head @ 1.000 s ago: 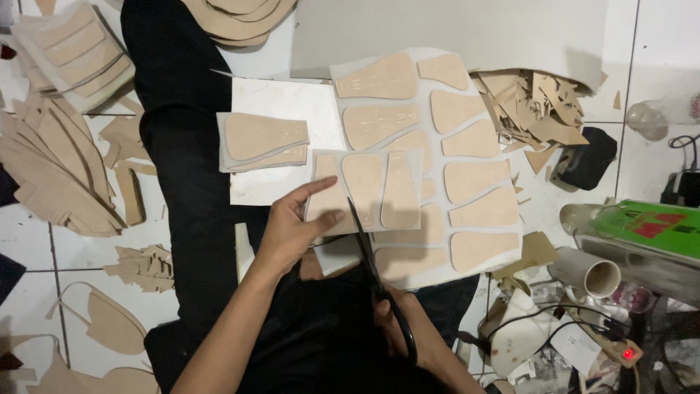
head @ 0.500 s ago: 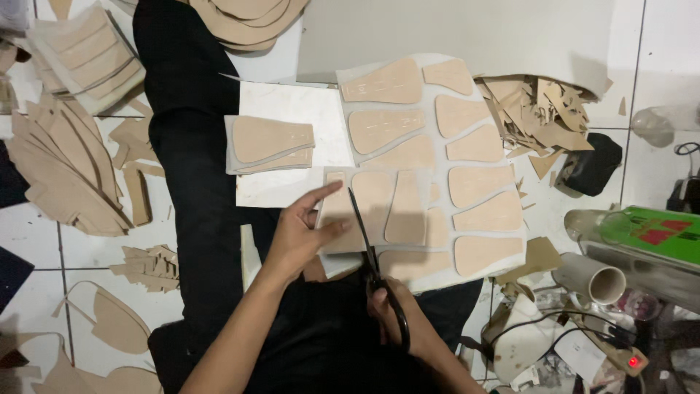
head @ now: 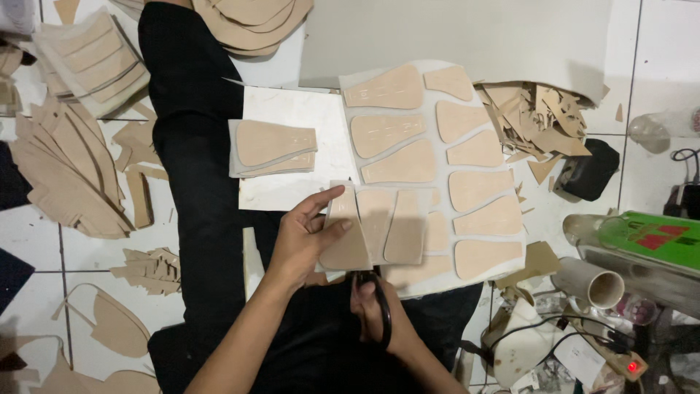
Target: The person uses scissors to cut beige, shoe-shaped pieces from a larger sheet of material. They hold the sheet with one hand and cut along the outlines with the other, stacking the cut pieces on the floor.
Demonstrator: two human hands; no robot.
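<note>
Scissors [head: 375, 295] in the right hand [head: 379, 310], fingers closed through the handles, cut a tan strip [head: 375, 230] pinched by the left hand [head: 306, 237] over the lap. Few pieces [head: 271, 146] stacked; most shapes on the sheet [head: 437, 157] remain uncut.

You hold a white strip [head: 379, 226] bearing three tan wedge-shaped pieces above your lap, its left piece pinched and bent downward. Black-handled scissors [head: 372, 292] meet its lower edge, blades hidden behind it.
</note>
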